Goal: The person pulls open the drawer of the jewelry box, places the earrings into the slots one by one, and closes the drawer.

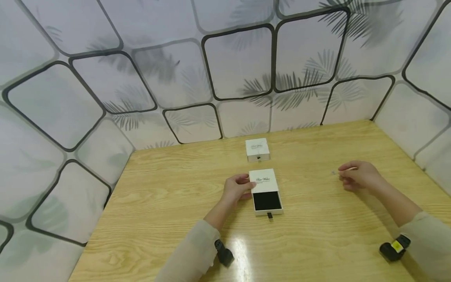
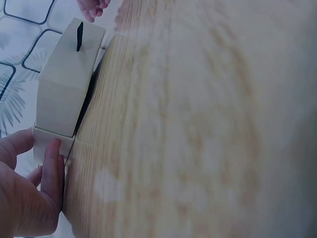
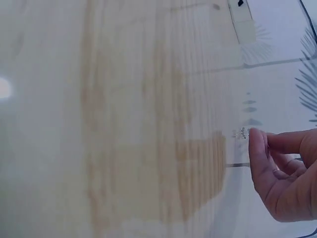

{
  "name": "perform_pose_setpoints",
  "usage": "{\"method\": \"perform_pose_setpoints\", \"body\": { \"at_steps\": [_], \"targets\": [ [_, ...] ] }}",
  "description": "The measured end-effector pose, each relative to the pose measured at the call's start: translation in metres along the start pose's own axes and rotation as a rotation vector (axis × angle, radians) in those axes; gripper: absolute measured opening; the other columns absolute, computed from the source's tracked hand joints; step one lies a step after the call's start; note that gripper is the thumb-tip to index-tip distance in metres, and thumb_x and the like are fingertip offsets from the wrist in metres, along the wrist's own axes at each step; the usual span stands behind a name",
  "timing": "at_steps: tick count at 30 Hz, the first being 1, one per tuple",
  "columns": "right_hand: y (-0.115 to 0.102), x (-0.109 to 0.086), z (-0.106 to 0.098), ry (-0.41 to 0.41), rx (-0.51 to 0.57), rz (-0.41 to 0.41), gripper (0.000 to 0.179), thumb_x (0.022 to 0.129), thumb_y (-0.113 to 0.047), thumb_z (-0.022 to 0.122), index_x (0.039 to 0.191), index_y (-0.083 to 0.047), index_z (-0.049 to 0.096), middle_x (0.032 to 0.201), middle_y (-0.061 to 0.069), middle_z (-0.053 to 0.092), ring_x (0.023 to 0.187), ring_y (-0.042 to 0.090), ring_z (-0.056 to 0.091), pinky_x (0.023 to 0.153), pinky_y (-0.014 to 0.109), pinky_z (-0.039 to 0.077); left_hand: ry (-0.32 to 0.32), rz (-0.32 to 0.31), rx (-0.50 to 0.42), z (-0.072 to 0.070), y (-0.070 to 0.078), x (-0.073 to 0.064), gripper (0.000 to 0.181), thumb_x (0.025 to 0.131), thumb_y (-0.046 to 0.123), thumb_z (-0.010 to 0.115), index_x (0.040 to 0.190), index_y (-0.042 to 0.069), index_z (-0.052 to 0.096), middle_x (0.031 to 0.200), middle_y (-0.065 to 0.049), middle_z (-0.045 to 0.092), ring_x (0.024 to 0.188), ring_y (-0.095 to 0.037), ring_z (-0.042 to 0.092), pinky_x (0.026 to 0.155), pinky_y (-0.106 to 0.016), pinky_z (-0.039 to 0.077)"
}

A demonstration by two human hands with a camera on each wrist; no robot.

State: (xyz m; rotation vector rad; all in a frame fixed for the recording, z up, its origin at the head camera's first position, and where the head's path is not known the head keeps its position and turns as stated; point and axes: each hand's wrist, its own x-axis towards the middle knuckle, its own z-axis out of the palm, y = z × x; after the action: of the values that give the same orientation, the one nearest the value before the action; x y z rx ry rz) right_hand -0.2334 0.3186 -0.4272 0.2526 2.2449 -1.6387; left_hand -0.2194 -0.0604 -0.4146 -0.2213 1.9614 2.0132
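A white slide-out gift box (image 1: 264, 180) with dark lettering on its lid lies on the table, its drawer (image 1: 267, 200) pulled partway toward me. Black padding lines the drawer, and a black pull tab hangs at its front. My left hand (image 1: 235, 188) holds the box's cover from the left side, thumb on top; in the left wrist view the fingers of that hand (image 2: 34, 183) lie along the cover's end. Away to the right, my right hand (image 1: 361, 175) pinches a tiny sparkly piece (image 3: 241, 133) between thumb and fingertip, above the table. Its exact kind is too small to tell.
A second white box (image 1: 257, 149), its drawer pushed in, sits behind the first one. The wooden table (image 1: 176, 168) meets a patterned curtain-like backdrop (image 1: 239, 62) at the back and sides. A wrist camera (image 1: 394, 248) is strapped to each sleeve.
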Motion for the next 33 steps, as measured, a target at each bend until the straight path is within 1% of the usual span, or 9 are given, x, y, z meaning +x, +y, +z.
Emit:
{"method": "perform_pose_setpoints", "body": {
  "at_steps": [2, 5, 7, 9, 12, 18, 25, 29, 33],
  "targets": [
    [0.001, 0.0, -0.001, -0.041, 0.094, 0.0, 0.012, 0.093, -0.005, 0.056, 0.101, -0.005, 0.065, 0.078, -0.003, 0.068, 0.069, 0.01, 0.066, 0.069, 0.03, 0.06, -0.004, 0.001, 0.001, 0.0, -0.001, 0.001, 0.044, 0.084, 0.0, 0.068, 0.125, -0.007, 0.053, 0.108, -0.015, 0.057, 0.081, -0.014, 0.062, 0.078, -0.037, 0.059],
    [0.006, 0.0, -0.004, -0.157, 0.335, 0.018, 0.022, 0.094, -0.001, 0.054, 0.088, -0.015, 0.07, 0.083, 0.002, 0.07, 0.077, 0.014, 0.069, 0.075, 0.031, 0.06, -0.007, 0.003, -0.003, 0.0, -0.002, 0.002, 0.044, 0.084, 0.0, 0.068, 0.125, -0.008, 0.053, 0.109, -0.016, 0.057, 0.081, -0.014, 0.062, 0.078, -0.037, 0.059],
    [0.009, 0.001, -0.007, -0.253, 0.495, 0.028, 0.028, 0.095, 0.003, 0.049, 0.089, -0.013, 0.072, 0.088, 0.006, 0.071, 0.083, 0.018, 0.069, 0.079, 0.031, 0.059, -0.009, 0.002, -0.004, -0.001, -0.003, 0.003, 0.045, 0.084, 0.0, 0.068, 0.126, -0.008, 0.052, 0.11, -0.017, 0.057, 0.081, -0.014, 0.061, 0.078, -0.037, 0.059],
    [0.012, 0.0, -0.009, -0.337, 0.613, 0.022, 0.03, 0.096, 0.007, 0.046, 0.093, -0.008, 0.072, 0.093, 0.008, 0.07, 0.087, 0.02, 0.069, 0.082, 0.031, 0.058, -0.009, 0.001, -0.003, -0.001, -0.003, 0.002, 0.045, 0.084, 0.0, 0.068, 0.126, -0.008, 0.052, 0.111, -0.018, 0.057, 0.082, -0.014, 0.061, 0.078, -0.037, 0.059],
    [0.016, 0.0, -0.01, -0.425, 0.698, -0.005, 0.031, 0.096, 0.008, 0.044, 0.097, -0.005, 0.071, 0.098, 0.009, 0.07, 0.092, 0.021, 0.068, 0.085, 0.03, 0.057, -0.009, 0.002, 0.003, -0.001, -0.003, 0.002, 0.045, 0.084, 0.0, 0.068, 0.126, -0.007, 0.053, 0.11, -0.017, 0.057, 0.082, -0.014, 0.061, 0.079, -0.037, 0.059],
    [0.019, 0.001, -0.007, -0.52, 0.74, -0.043, 0.032, 0.097, 0.007, 0.041, 0.103, -0.004, 0.07, 0.102, 0.009, 0.069, 0.097, 0.02, 0.067, 0.088, 0.028, 0.055, -0.006, 0.006, 0.011, 0.0, -0.003, 0.003, 0.043, 0.084, 0.0, 0.068, 0.124, -0.007, 0.054, 0.11, -0.018, 0.059, 0.081, -0.014, 0.062, 0.077, -0.037, 0.059],
    [0.021, 0.004, -0.001, -0.584, 0.659, -0.104, 0.033, 0.099, 0.006, 0.037, 0.108, -0.004, 0.067, 0.102, 0.011, 0.068, 0.097, 0.019, 0.067, 0.087, 0.027, 0.055, -0.002, -0.005, 0.006, -0.001, -0.003, 0.005, 0.042, 0.084, 0.001, 0.068, 0.123, -0.007, 0.055, 0.109, -0.017, 0.059, 0.082, -0.014, 0.062, 0.077, -0.036, 0.059],
    [0.02, 0.005, 0.003, -0.625, 0.65, -0.149, 0.034, 0.1, 0.005, 0.034, 0.111, -0.003, 0.066, 0.104, 0.012, 0.068, 0.098, 0.02, 0.067, 0.087, 0.029, 0.055, -0.007, -0.01, 0.008, -0.001, -0.003, 0.005, 0.041, 0.085, 0.001, 0.068, 0.123, -0.007, 0.055, 0.109, -0.016, 0.058, 0.082, -0.014, 0.062, 0.078, -0.037, 0.059],
    [0.018, 0.004, 0.006, -0.628, 0.644, -0.146, 0.038, 0.101, 0.005, 0.032, 0.112, -0.005, 0.067, 0.103, 0.011, 0.07, 0.096, 0.019, 0.067, 0.086, 0.03, 0.056, -0.012, -0.012, 0.008, -0.002, -0.003, 0.005, 0.041, 0.085, 0.001, 0.068, 0.123, -0.007, 0.055, 0.109, -0.016, 0.059, 0.082, -0.014, 0.061, 0.078, -0.037, 0.059]
  ]
}}
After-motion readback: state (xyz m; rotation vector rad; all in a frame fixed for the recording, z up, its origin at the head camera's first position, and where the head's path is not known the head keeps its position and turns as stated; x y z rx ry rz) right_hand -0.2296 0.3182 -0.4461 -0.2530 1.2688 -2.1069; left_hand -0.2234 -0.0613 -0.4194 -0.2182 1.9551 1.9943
